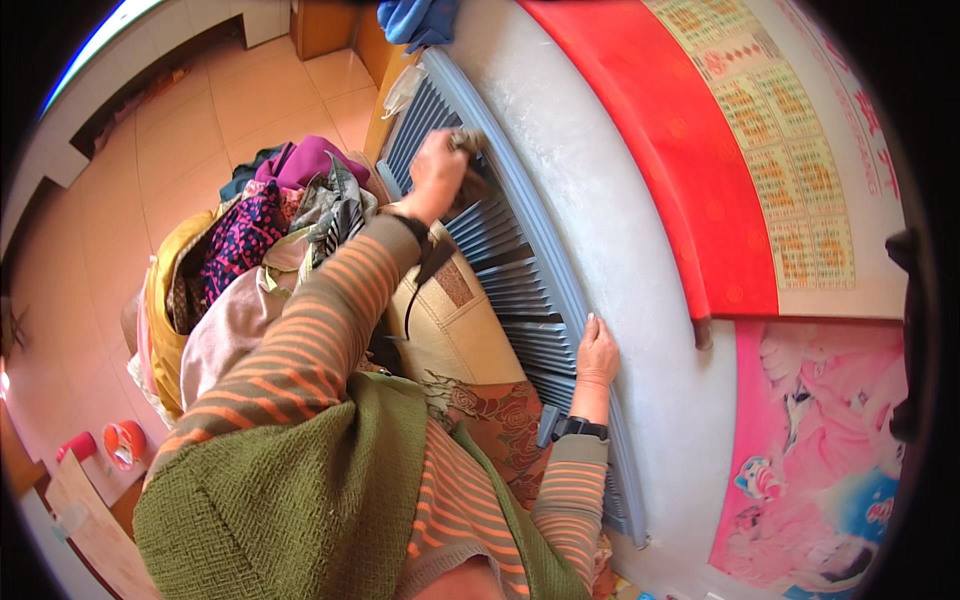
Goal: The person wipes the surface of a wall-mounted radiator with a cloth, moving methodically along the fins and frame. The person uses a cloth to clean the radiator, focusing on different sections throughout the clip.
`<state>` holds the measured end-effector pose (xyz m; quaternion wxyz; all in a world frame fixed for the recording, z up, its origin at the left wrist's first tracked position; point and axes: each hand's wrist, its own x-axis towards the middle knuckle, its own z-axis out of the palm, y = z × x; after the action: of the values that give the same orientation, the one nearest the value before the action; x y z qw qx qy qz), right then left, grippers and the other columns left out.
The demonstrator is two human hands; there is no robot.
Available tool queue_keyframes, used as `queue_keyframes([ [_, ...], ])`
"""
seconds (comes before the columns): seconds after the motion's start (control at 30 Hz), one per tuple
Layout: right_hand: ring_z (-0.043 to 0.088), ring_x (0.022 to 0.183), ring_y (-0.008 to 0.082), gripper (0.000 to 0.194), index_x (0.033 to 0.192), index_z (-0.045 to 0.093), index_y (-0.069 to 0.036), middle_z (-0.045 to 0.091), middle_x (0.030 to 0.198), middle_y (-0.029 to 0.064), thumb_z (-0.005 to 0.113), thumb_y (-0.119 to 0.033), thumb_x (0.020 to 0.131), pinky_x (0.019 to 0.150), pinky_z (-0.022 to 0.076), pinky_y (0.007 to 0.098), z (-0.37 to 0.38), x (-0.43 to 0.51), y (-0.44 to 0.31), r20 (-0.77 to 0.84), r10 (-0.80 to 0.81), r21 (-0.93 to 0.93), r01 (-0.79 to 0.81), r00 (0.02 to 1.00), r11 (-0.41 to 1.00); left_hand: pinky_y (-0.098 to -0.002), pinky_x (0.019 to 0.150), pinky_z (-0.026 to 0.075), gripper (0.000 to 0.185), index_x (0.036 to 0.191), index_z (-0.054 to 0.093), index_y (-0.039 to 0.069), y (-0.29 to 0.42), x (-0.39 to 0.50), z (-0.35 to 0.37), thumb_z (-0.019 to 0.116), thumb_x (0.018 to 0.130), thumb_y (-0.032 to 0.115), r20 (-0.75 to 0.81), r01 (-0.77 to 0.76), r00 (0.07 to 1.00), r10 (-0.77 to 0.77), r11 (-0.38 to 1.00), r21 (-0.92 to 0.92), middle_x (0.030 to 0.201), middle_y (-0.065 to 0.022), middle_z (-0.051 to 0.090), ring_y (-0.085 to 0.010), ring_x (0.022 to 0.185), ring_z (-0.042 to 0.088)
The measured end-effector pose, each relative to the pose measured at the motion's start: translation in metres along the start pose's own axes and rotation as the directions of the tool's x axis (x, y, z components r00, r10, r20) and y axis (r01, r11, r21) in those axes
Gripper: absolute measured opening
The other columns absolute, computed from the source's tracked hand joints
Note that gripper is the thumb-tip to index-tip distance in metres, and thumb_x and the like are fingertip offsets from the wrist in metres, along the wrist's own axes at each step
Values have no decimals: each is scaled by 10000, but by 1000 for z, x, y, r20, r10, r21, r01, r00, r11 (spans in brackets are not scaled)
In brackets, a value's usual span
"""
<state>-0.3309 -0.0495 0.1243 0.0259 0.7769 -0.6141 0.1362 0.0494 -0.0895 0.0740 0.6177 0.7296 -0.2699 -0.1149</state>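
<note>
A long blue-grey finned radiator (pixel 525 187) runs along the white wall in front of me. My left hand (pixel 439 171) is closed around a crumpled brownish cloth (pixel 471 141) at the radiator's upper part. Part of the cloth hangs dark and blurred over the fins. Lower down, my right hand (pixel 598 352) rests on the radiator's long top rail, its fingers curled over the edge. No separate object shows in that hand. A dark band circles each wrist.
A cream padded seat (pixel 450 322) stands beside the radiator, with a flowered cloth (pixel 502 427) nearer me. Clothes (pixel 232 255) are heaped left. A white mask (pixel 403 91) and blue cloth (pixel 420 21) lie at the far end. A red-bordered calendar (pixel 720 225) hangs on the wall.
</note>
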Motion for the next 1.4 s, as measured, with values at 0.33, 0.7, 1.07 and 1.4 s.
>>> queue_keyframes([
  [0.33, 622, 805, 379, 389, 952, 671, -118, 667, 905, 145, 414, -410, 955, 674, 489, 479, -2, 2, -13, 31, 48, -109, -44, 998, 993, -346, 743, 504, 276, 982, 600, 14, 28, -80, 27, 643, 745, 149, 313, 381, 912, -264, 826, -416, 919, -155, 669, -234, 814, 653],
  [0.7, 620, 807, 381, 393, 939, 661, -128, 668, 916, 133, 406, -426, 955, 666, 484, 490, -2, 2, -14, 45, 69, -131, -63, 997, 989, -398, 769, 480, 352, 927, 612, -17, -28, 34, 67, 638, 676, 229, -60, 128, 987, -150, 953, -273, 874, -217, 654, -361, 855, 633],
  [1.07, 626, 810, 379, 393, 974, 670, -144, 673, 921, 126, 411, -438, 948, 678, 493, 491, -1, 3, -17, 51, 83, -93, -78, 995, 993, -313, 794, 489, 311, 1021, 621, 24, 26, -71, 38, 609, 726, 125, 356, 548, 836, -417, 679, -490, 906, -109, 671, -211, 851, 633],
  [1.4, 628, 778, 375, 380, 939, 666, -155, 672, 882, 119, 415, -440, 947, 650, 493, 493, -3, 2, -18, 36, 79, -141, -73, 996, 987, -387, 701, 494, 298, 904, 604, -62, -21, 111, 36, 622, 711, 165, 109, 414, 894, -435, 708, -573, 838, -195, 656, -285, 775, 649],
])
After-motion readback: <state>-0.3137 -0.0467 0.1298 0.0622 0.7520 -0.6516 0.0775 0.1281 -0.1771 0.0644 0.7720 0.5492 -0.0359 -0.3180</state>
